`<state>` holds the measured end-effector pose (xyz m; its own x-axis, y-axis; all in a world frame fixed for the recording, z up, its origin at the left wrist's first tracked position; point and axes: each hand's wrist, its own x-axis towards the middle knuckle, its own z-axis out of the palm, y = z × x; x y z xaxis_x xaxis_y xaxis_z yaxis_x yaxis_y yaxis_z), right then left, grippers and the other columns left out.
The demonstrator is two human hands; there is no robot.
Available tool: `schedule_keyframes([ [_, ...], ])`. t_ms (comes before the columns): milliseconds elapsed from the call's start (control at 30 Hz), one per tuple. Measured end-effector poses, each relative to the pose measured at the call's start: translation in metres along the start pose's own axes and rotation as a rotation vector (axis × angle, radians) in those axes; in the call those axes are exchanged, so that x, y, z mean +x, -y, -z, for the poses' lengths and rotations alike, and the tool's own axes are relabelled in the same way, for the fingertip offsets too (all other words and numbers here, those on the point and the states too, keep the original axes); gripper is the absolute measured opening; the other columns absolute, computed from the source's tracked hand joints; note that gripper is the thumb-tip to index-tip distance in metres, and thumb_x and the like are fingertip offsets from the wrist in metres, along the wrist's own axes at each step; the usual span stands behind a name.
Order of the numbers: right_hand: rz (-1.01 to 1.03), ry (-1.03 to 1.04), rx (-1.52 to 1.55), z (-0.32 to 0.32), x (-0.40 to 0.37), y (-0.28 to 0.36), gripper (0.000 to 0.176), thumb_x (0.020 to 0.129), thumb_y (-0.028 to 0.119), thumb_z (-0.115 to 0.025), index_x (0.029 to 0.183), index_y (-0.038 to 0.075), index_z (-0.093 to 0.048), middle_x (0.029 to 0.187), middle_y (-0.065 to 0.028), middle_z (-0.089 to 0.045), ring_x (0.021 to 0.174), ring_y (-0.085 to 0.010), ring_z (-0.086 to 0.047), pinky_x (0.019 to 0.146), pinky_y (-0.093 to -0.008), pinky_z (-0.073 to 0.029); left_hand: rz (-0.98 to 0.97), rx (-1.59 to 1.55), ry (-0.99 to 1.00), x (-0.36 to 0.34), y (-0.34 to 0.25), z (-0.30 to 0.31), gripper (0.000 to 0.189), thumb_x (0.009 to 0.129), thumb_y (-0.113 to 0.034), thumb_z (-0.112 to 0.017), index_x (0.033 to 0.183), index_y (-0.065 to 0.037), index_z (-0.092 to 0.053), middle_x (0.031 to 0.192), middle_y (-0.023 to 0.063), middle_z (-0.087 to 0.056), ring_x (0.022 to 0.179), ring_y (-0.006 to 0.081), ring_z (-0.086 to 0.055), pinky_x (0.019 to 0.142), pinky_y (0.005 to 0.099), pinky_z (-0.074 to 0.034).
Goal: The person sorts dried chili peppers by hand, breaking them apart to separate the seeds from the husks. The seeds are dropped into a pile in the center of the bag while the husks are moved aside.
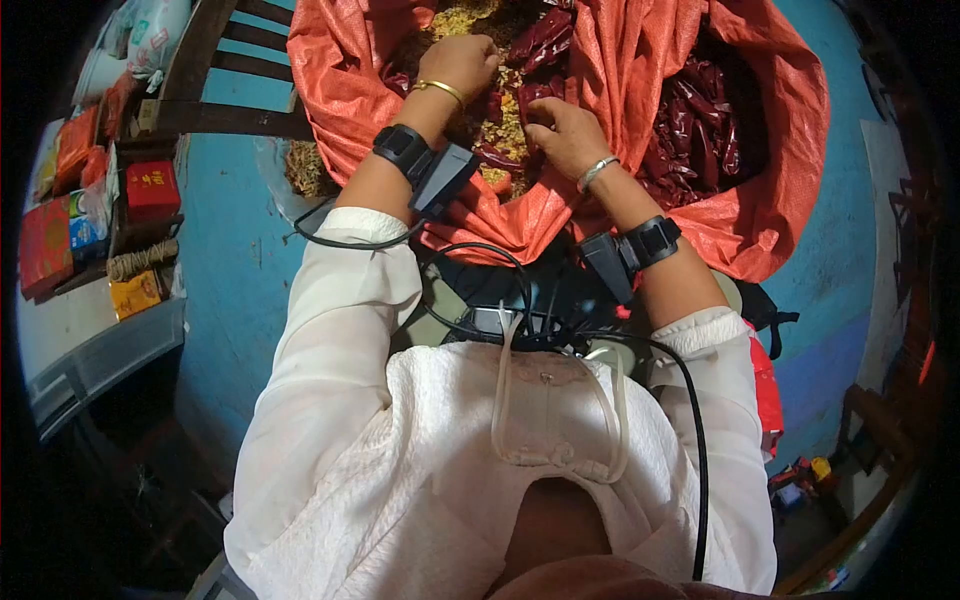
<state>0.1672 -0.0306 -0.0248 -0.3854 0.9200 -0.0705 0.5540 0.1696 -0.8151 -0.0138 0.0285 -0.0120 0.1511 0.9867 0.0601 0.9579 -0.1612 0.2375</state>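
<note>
An orange-red woven sack point(360, 120) lies open in front of me, with dried red chillies point(543, 40) and loose yellow seeds point(500, 135) inside. Over its left part is my left hand point(462, 65), a gold bangle at the wrist, its fingers curled down so that whatever they hold is hidden. Lower and to the right, my right hand point(568, 138) wears a silver bangle. Its thumb stands apart from the bent fingers, close beside the chillies, and nothing shows between them.
Another opening of orange-red sack point(790, 130) at the right holds more dried red chillies point(700, 125). A wooden chair point(230, 118) stands at upper left, near a clear bag point(305, 170) of brownish bits. Boxes and packets, including a red box point(153, 190), crowd the left side.
</note>
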Motion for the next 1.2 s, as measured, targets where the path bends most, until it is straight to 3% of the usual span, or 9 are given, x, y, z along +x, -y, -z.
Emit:
schedule_keyframes([
  [233, 0.025, -0.044, -0.089, -0.007, 0.005, -0.007, 0.035, 0.072, 0.018, -0.058, 0.103, 0.001, -0.055, 0.094, -0.0165, -0.060, 0.084, -0.0272, -0.059, 0.075, -0.0320, -0.046, -0.003, -0.175, -0.043, 0.000, 0.002, -0.002, 0.019, 0.075, -0.026, -0.057, 0.084, -0.011, -0.064, 0.081, 0.0124, -0.061, 0.076, 0.0297, -0.058, 0.067, 0.0377, -0.046],
  [300, -0.003, -0.031, -0.110, -0.006, 0.004, -0.005, 0.035, 0.072, 0.018, -0.059, 0.103, 0.001, -0.055, 0.094, -0.0165, -0.060, 0.083, -0.0273, -0.059, 0.074, -0.0323, -0.046, -0.104, 0.156, -0.014, -0.001, -0.004, -0.010, 0.018, 0.074, -0.026, -0.057, 0.083, -0.012, -0.063, 0.081, 0.0116, -0.060, 0.076, 0.0295, -0.058, 0.067, 0.0389, -0.046],
  [333, -0.005, -0.028, -0.113, -0.005, 0.004, -0.004, 0.035, 0.072, 0.018, -0.059, 0.103, 0.001, -0.055, 0.094, -0.0165, -0.060, 0.083, -0.0273, -0.059, 0.074, -0.0323, -0.046, -0.095, 0.177, 0.047, 0.001, -0.006, -0.012, 0.017, 0.074, -0.019, -0.052, 0.080, -0.010, -0.064, 0.082, 0.0151, -0.061, 0.079, 0.0304, -0.059, 0.068, 0.0397, -0.048],
  [567, 0.024, -0.027, -0.078, -0.003, 0.004, -0.004, 0.034, 0.072, 0.019, -0.059, 0.102, 0.002, -0.056, 0.093, -0.0162, -0.060, 0.081, -0.0274, -0.059, 0.073, -0.0325, -0.046, -0.072, 0.186, 0.030, 0.002, -0.001, -0.013, 0.017, 0.074, -0.025, -0.057, 0.083, -0.011, -0.064, 0.078, 0.0104, -0.060, 0.074, 0.0288, -0.058, 0.065, 0.0390, -0.046],
  [700, 0.031, -0.025, -0.076, -0.004, 0.007, -0.007, 0.034, 0.072, 0.020, -0.059, 0.101, 0.002, -0.057, 0.094, -0.0158, -0.060, 0.082, -0.0277, -0.059, 0.074, -0.0327, -0.046, -0.019, -0.256, -0.064, 0.000, 0.011, -0.002, 0.017, 0.076, -0.024, -0.058, 0.083, -0.009, -0.064, 0.068, 0.0072, -0.061, 0.062, 0.0202, -0.060, 0.059, 0.0314, -0.046],
  [767, 0.014, -0.053, -0.054, -0.005, 0.007, -0.006, 0.032, 0.072, 0.021, -0.058, 0.099, 0.003, -0.058, 0.093, -0.0172, -0.060, 0.086, -0.0300, -0.058, 0.077, -0.0350, -0.044, 0.167, -0.622, -0.034, -0.002, 0.021, 0.003, 0.022, 0.073, -0.028, -0.061, 0.080, -0.007, -0.065, 0.070, 0.0087, -0.063, 0.060, 0.0161, -0.061, 0.060, 0.0286, -0.048],
  [800, -0.008, -0.079, -0.036, -0.005, 0.007, -0.006, 0.031, 0.073, 0.022, -0.057, 0.097, 0.004, -0.059, 0.093, -0.0186, -0.059, 0.089, -0.0323, -0.056, 0.080, -0.0374, -0.043, 0.227, -0.884, -0.028, -0.009, 0.018, 0.012, 0.019, 0.076, -0.020, -0.062, 0.081, -0.002, -0.062, 0.068, 0.0057, -0.061, 0.056, 0.0101, -0.058, 0.053, 0.0236, -0.048],
  [900, -0.067, -0.055, 0.053, -0.008, 0.012, -0.013, 0.032, 0.073, 0.023, -0.058, 0.099, 0.004, -0.059, 0.096, -0.0178, -0.059, 0.091, -0.0314, -0.056, 0.082, -0.0367, -0.042, 0.318, -1.183, -0.085, -0.029, 0.009, 0.042, 0.015, 0.079, -0.013, -0.059, 0.084, 0.000, -0.059, 0.070, 0.0056, -0.060, 0.057, 0.0108, -0.059, 0.048, 0.0207, -0.047],
  [1200, -0.055, -0.100, 0.024, -0.007, 0.008, -0.014, 0.032, 0.072, 0.022, -0.058, 0.099, 0.004, -0.059, 0.098, -0.0172, -0.059, 0.092, -0.0305, -0.056, 0.082, -0.0351, -0.042, 0.197, -1.164, -0.264, -0.085, 0.054, 0.110, 0.012, 0.079, -0.012, -0.060, 0.086, -0.003, -0.059, 0.073, 0.0023, -0.060, 0.059, 0.0079, -0.057, 0.050, 0.0189, -0.046],
])
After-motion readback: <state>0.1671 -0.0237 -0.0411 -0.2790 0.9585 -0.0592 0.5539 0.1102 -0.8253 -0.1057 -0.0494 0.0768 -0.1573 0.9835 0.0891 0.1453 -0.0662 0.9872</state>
